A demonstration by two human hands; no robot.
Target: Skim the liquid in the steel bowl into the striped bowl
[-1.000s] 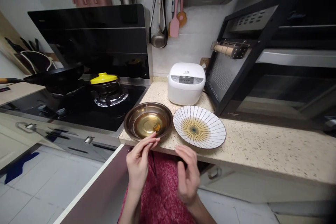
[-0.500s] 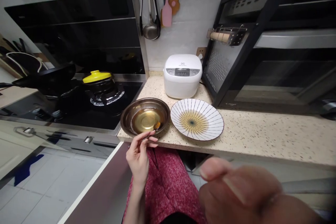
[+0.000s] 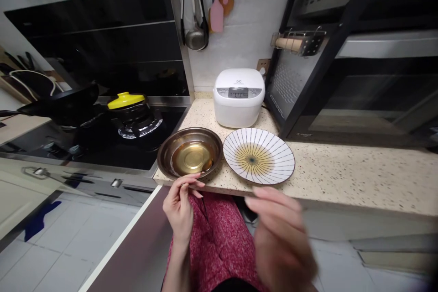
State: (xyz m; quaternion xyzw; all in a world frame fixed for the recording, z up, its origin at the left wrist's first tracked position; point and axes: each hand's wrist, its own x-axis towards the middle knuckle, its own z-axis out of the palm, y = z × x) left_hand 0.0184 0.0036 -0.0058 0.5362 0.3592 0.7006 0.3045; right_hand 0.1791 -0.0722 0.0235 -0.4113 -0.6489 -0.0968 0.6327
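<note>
My left hand [image 3: 179, 207] is closed in a pinch round the handle of a spoon [image 3: 207, 165]. The spoon's head rests at the near right side of a round metal bowl [image 3: 167, 146], in clear yellowish liquid. Beside the bowl, on the right, lies a white plate with dark radiating lines [image 3: 277, 153]; a shallow pool of yellowish liquid covers its middle. My right hand [image 3: 282, 232] is raised in front of the counter edge, just below the plate and apart from it. It is blurred, and whether its fingers hold anything does not show.
A white rice cooker [image 3: 238, 105] stands behind the plate on the speckled counter [image 3: 342, 164]. To the left is a hob with a yellow-lidded pot [image 3: 126, 100] and a black wok [image 3: 65, 102]. A black oven rack [image 3: 328, 96] stands at the right. Below, a cabinet door [image 3: 137, 237] hangs open.
My right hand has moved left and away from the camera, nearer to the plate. The spoon's head has dipped lower into the liquid, while my left hand has hardly moved.
</note>
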